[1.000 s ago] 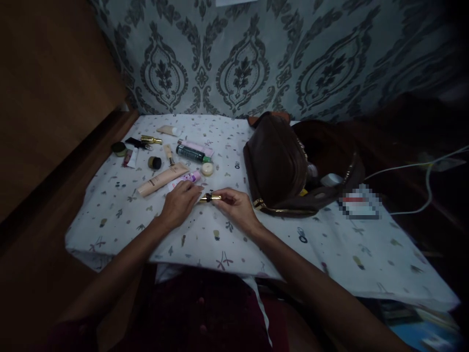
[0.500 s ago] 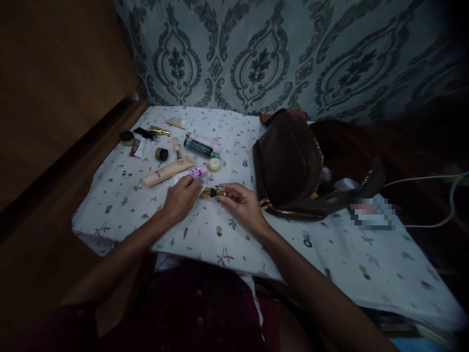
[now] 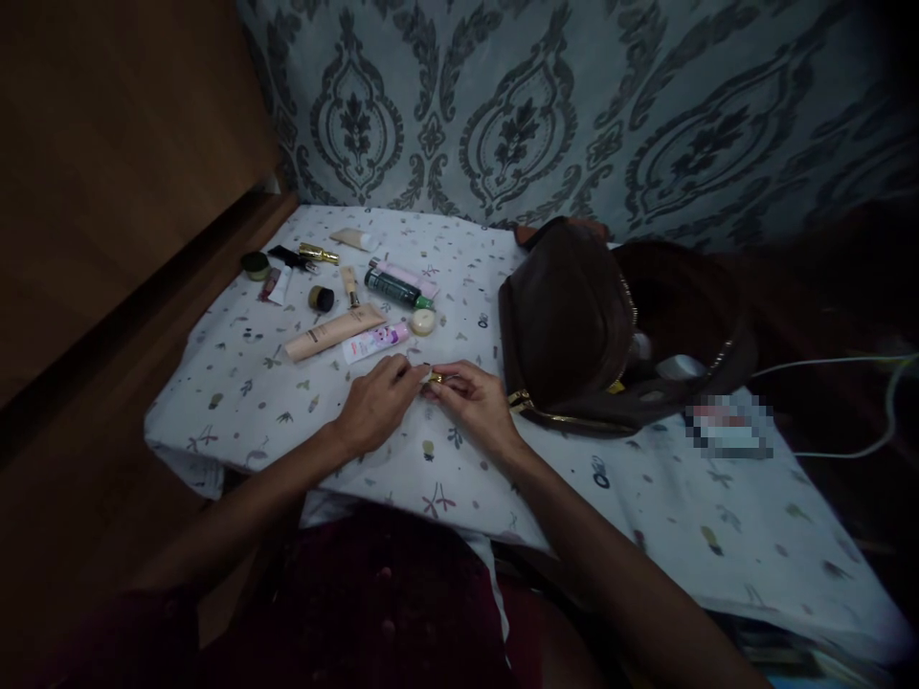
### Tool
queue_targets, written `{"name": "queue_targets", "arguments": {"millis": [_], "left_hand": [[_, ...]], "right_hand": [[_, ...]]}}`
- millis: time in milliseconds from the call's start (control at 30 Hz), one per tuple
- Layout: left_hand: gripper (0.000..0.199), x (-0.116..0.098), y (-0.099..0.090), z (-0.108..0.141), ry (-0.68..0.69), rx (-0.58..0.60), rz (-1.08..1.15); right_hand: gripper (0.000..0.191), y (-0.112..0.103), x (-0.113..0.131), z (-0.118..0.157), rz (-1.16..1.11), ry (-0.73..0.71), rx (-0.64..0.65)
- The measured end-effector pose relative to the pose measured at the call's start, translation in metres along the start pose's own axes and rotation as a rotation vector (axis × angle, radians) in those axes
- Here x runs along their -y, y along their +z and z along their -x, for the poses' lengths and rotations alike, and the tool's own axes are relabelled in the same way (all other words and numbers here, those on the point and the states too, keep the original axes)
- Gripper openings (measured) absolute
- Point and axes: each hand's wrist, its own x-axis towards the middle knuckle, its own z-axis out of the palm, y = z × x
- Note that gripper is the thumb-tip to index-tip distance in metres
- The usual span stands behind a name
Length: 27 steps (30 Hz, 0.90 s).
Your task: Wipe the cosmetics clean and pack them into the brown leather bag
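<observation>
Between my fingertips, above the patterned tablecloth, is a small gold lipstick tube (image 3: 436, 379), mostly covered by the fingers. My right hand (image 3: 475, 404) pinches it from the right, with thumb and forefinger around its end. My left hand (image 3: 379, 402) closes on it from the left, so that side of the tube is hidden. Just beyond my left hand lie a white and pink tube (image 3: 375, 342) and a long beige tube (image 3: 334, 333). A round cream-coloured jar (image 3: 423, 322) sits behind the fingertips.
A brown leather bag (image 3: 567, 321) stands unzipped on the right. Farther back on the cloth (image 3: 459, 478) are a dark green bottle (image 3: 394, 287), another gold tube (image 3: 318, 254), a black-lidded jar (image 3: 322, 299) and several small cosmetics. White cables (image 3: 833, 360) run at far right.
My left hand has moved right along the lipstick tube and now covers most of it. The white and pink tube is more exposed. My right hand stays nearly in place.
</observation>
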Motion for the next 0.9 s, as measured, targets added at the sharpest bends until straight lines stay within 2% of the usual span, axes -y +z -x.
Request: {"name": "queue_targets", "arguments": {"millis": [167, 300, 433, 567, 733, 900], "left_hand": [[0.027, 0.014, -0.003, 0.002, -0.082, 0.055, -0.017], [0.035, 0.025, -0.002, 0.003, -0.134, 0.048, -0.006], [0.043, 0.029, 0.0, 0.002, -0.047, 0.036, 0.102], [0.032, 0.028, -0.003, -0.001, 0.032, 0.038, 0.351], [0.032, 0.02, -0.009, -0.004, -0.11, 0.008, 0.499], [0.04, -0.001, -0.009, -0.007, -0.299, -0.089, 0.699]], "right_hand": [[0.031, -0.002, 0.002, 0.0, 0.108, 0.002, -0.025], [0.034, -0.004, 0.006, -0.001, 0.085, 0.021, -0.039], [0.039, -0.005, 0.009, -0.002, -0.024, 0.122, -0.006], [0.045, -0.004, 0.011, -0.003, -0.143, 0.209, 0.026], [0.041, 0.002, 0.014, -0.003, -0.302, 0.212, 0.038], [0.047, 0.009, 0.016, -0.001, -0.362, 0.214, 0.041]]}}
